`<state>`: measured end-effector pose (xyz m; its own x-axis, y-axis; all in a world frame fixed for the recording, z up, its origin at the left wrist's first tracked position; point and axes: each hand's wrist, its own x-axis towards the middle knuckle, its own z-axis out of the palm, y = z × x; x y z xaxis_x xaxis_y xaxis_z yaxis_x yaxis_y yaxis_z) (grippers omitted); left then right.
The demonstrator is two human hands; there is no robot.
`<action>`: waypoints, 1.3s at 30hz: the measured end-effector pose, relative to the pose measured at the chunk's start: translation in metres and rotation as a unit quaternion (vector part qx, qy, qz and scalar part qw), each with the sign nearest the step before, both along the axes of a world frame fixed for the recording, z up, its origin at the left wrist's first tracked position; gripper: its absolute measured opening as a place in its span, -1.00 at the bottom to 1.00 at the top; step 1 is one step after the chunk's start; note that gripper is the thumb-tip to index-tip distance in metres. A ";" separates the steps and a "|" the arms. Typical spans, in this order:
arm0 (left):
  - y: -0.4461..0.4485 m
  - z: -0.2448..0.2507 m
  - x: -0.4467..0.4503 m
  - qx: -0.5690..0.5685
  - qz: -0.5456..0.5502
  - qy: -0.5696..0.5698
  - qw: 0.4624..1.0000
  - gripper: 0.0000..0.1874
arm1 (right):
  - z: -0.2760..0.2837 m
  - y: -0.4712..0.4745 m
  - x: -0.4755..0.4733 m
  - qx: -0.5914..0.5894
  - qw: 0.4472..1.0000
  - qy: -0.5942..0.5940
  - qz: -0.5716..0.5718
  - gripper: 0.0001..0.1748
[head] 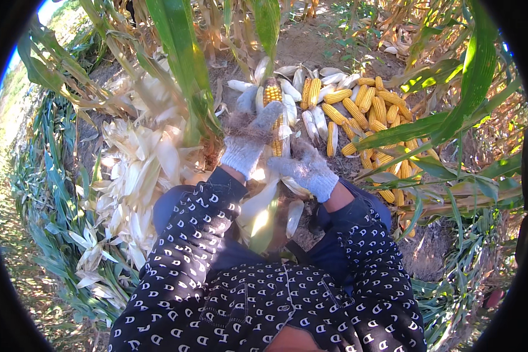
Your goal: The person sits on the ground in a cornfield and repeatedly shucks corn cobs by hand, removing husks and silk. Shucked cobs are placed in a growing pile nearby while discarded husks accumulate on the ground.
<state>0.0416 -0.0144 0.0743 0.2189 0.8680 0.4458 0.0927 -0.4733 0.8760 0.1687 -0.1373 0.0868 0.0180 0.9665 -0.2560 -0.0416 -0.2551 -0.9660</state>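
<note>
My left hand (253, 127), in a dirty grey knit glove, is closed around a yellow ear of corn (276, 143) that stands between my two hands with its husk partly peeled. My right hand (306, 167), in a matching glove, is at the lower end of this ear, beside pale husk leaves (264, 202) that hang down between my knees. Whether its fingers grip the husk cannot be told. Just beyond my left hand, another ear (273, 91) shows yellow kernels inside opened husk. Ears still in pale husk (319, 121) lie just right of the hands.
A heap of husked yellow ears (378, 110) lies on the soil at the right, with green corn leaves (449, 127) hanging over it. Loose dry husks (132, 176) are piled at the left. Upright corn stalks and a broad green leaf (180, 57) rise in front.
</note>
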 end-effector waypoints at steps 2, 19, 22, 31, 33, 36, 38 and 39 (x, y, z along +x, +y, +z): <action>-0.002 0.001 -0.003 -0.107 -0.047 -0.043 0.992 -0.62 | -0.010 -0.001 -0.003 -0.015 0.999 0.002 0.036 -0.31; 0.000 -0.040 -0.034 0.018 0.103 0.362 0.926 -0.82 | -0.019 -0.005 -0.013 -0.044 0.992 0.120 0.011 -0.28; 0.016 -0.077 -0.022 -0.184 0.060 -0.152 0.969 -0.89 | -0.033 -0.003 -0.017 0.010 0.980 0.199 0.014 -0.43; -0.034 -0.039 -0.022 0.289 0.040 0.233 0.928 -0.86 | -0.049 0.026 -0.004 -0.050 0.841 0.521 -0.140 -0.66; -0.041 -0.029 -0.024 0.114 -0.088 0.073 0.987 -0.82 | -0.042 0.034 0.013 0.007 0.851 0.474 -0.225 -0.69; -0.037 -0.028 -0.027 -0.088 -0.228 -0.039 0.969 -0.72 | -0.034 0.035 0.033 0.079 0.867 0.430 -0.240 -0.59; -0.027 -0.032 -0.031 0.192 -0.147 0.149 0.959 -0.67 | -0.030 0.033 0.038 0.103 0.887 0.401 -0.204 -0.59; -0.020 -0.032 -0.034 0.370 -0.060 0.283 0.883 -0.65 | -0.027 0.032 0.038 0.098 0.900 0.378 -0.191 -0.60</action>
<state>0.0080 -0.0342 0.0426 0.6590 0.3408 0.6705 0.3278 -0.9325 0.1518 0.2069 -0.1048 0.0601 0.2513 0.9546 -0.1601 -0.7550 0.0898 -0.6495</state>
